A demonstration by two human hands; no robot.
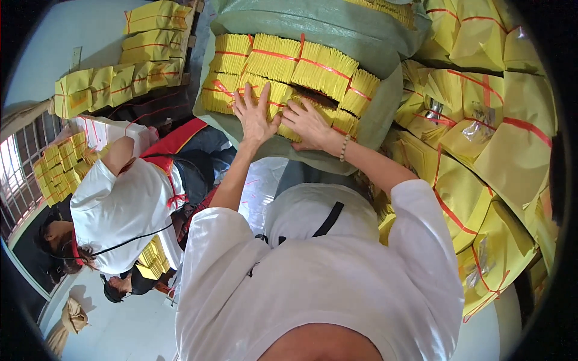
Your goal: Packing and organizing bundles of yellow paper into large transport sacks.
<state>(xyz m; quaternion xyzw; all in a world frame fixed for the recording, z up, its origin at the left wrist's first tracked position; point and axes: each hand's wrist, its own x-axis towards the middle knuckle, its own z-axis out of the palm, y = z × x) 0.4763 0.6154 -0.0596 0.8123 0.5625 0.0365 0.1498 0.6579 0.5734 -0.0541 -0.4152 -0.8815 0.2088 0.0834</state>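
Observation:
A grey-green woven sack (289, 25) lies open in front of me, filled with bundles of yellow folded paper (272, 63) bound with red ties. My left hand (255, 120) rests on the near row with its fingers spread over the tops. Beside it, my right hand (313, 127) presses on the same row, its fingers stretched out beside a dark gap between bundles. The thumbs are close together. Neither hand is wrapped around a bundle.
Large yellow packs (460, 174) tied with red strips are piled along the right. More yellow packs (123, 81) stand at the far left. A co-worker in a white shirt (129, 204) bends at the left, with another person (123, 286) beyond.

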